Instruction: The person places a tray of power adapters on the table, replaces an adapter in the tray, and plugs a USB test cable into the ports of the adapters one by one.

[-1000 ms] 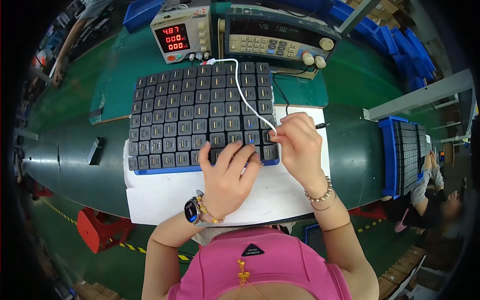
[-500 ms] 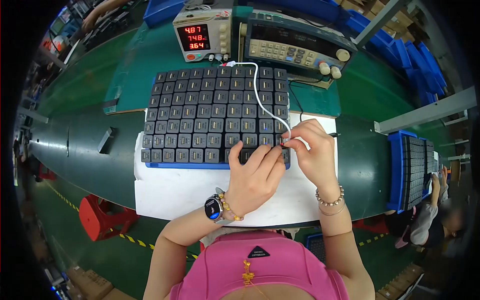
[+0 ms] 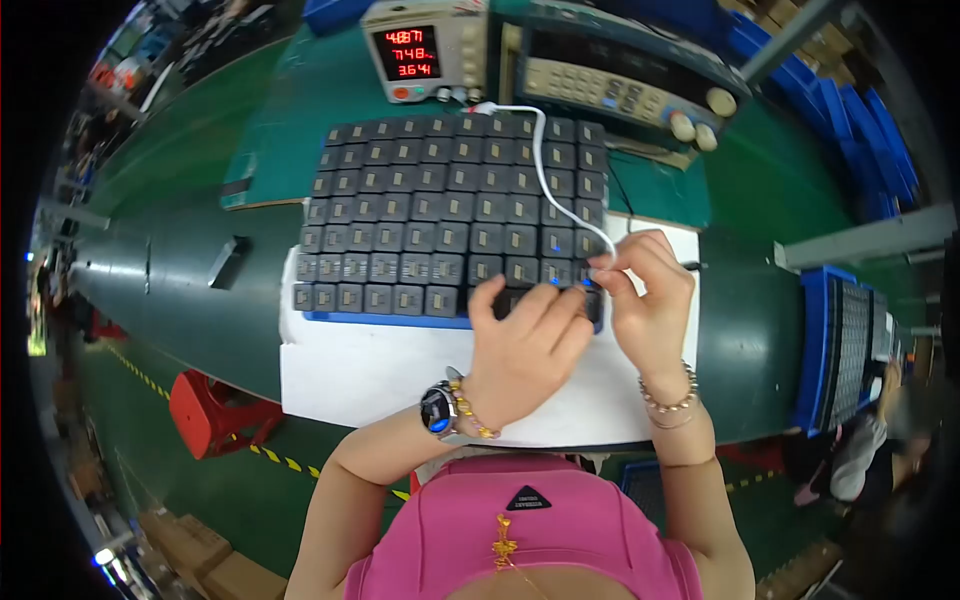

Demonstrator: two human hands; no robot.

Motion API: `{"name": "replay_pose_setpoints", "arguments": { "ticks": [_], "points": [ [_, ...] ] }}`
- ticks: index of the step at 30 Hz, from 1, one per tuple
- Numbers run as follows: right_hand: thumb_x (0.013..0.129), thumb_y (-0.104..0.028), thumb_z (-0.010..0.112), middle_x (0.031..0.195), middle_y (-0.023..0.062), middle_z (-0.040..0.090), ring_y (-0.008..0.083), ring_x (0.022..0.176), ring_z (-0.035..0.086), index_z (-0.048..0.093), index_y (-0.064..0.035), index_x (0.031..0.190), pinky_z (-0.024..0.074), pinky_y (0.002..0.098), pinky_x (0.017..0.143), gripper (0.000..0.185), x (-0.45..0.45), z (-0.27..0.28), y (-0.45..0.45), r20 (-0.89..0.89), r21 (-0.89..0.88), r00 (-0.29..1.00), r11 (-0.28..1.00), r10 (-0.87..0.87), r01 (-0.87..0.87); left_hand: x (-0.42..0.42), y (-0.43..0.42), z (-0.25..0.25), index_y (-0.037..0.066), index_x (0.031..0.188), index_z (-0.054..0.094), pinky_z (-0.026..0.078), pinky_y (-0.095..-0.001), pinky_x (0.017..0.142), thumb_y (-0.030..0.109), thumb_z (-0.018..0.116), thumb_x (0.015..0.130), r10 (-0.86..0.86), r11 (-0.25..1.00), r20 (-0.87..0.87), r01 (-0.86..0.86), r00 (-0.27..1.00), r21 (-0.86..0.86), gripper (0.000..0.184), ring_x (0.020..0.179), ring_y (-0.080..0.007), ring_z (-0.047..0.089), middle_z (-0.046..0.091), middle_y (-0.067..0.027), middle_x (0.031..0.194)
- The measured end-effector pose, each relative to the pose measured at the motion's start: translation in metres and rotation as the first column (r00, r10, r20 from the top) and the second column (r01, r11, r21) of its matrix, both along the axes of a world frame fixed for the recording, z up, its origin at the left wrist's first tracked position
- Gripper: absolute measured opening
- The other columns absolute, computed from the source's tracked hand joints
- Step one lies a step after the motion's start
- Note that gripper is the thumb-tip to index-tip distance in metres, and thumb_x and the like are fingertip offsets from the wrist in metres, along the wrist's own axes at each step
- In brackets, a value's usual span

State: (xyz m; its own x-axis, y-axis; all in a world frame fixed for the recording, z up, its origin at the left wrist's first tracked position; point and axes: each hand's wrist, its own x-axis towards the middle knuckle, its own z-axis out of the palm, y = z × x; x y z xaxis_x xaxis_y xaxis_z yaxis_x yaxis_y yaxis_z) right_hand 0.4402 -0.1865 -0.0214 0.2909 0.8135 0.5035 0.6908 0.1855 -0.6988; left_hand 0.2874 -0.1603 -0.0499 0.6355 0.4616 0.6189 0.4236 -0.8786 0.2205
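Note:
Rows of small black blocks with USB-type ports [image 3: 428, 207] stand in a blue tray [image 3: 385, 320] in front of me. My left hand [image 3: 525, 352] lies over the front rows at the right, fingers apart and fingertips on the blocks. My right hand [image 3: 652, 305] pinches the end of a white cable [image 3: 541, 150] at the tray's right edge, close to the left fingertips. The plug is mostly hidden by the fingers. Blue lights glow on a few blocks near there, including one beside the pinched end.
Behind the tray stand a power supply with red digits [image 3: 412, 52] and a bench instrument with keys [image 3: 620, 85]. White paper [image 3: 370, 385] lies under the tray. A red stool [image 3: 205, 412] is at left. Another person sits at right beside a second blue tray [image 3: 815, 350].
The view has shifted, so the bench appears further right and slightly higher. A blue light now shows beside the pinched cable end, where a red spot was. Both hands keep nearly the same place.

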Motion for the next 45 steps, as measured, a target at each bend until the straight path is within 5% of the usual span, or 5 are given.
{"name": "replay_pose_setpoints", "arguments": {
  "ticks": [3,9,30,37,45],
  "points": [
    [0.066,0.006,0.068,0.071,0.01,0.06,0.0279,0.074,0.057,0.062,0.0002,0.072,0.0463,0.0346,0.065,0.011,-0.003,0.034,-0.016,0.081,0.251,0.997,0.968,0.005,-0.025,0.003,-0.002,0.0,0.011,0.085,0.061,0.03,-0.049,0.093,0.014,0.067,0.074,0.02,1.0,0.012,-0.02,1.0,-0.005,0.012,0.092,-0.015,0.055,0.063,0.0021,0.105],
    [0.066,0.005,0.07,0.073,0.0103,0.061,0.0269,0.076,0.058,0.065,-0.0005,0.075,0.0475,0.0335,0.065,0.011,-0.004,-0.003,-0.03,-0.144,0.018,0.989,0.999,0.03,-0.028,0.002,0.002,-0.005,0.011,0.083,0.062,0.03,-0.0467,0.091,0.017,0.069,0.074,0.003,1.0,0.038,-0.004,0.999,0.018,0.012,0.088,-0.015,0.055,0.065,0.0022,0.103],
    [0.067,0.0,0.072,0.082,0.0075,0.061,0.0255,0.083,0.054,0.068,-0.0053,0.085,0.0421,0.0357,0.072,0.02,-0.003,0.003,-0.033,-0.03,-0.098,0.999,0.995,-0.033,0.03,-0.008,-0.027,-0.023,0.014,0.102,0.071,0.024,-0.0497,0.101,0.016,0.067,0.077,0.144,0.974,-0.031,-0.136,0.989,0.183,0.026,0.094,-0.0153,0.047,0.061,0.0023,0.111],
    [0.064,0.002,0.071,0.081,0.0054,0.061,0.0262,0.08,0.053,0.065,-0.0038,0.085,0.0397,0.0355,0.071,0.022,-0.01,-0.001,-0.033,0.307,-0.104,0.951,0.994,0.022,0.011,-0.009,-0.032,-0.025,0.018,0.108,0.07,0.022,-0.0537,0.103,0.014,0.061,0.076,0.203,0.972,-0.019,-0.2,0.979,0.123,0.034,0.1,-0.0172,0.047,0.057,-0.0023,0.113],
    [0.065,0.005,0.07,0.066,0.0075,0.058,0.0266,0.069,0.053,0.064,-0.0021,0.071,0.043,0.0342,0.062,0.011,-0.006,0.006,-0.024,0.149,-0.1,0.988,0.995,0.027,-0.012,-0.008,-0.04,-0.038,0.021,0.118,0.066,0.02,-0.0608,0.104,0.016,0.059,0.079,0.237,0.963,-0.064,-0.225,0.97,0.147,0.04,0.105,-0.0189,0.048,0.051,-0.0038,0.124]
  ]
}}
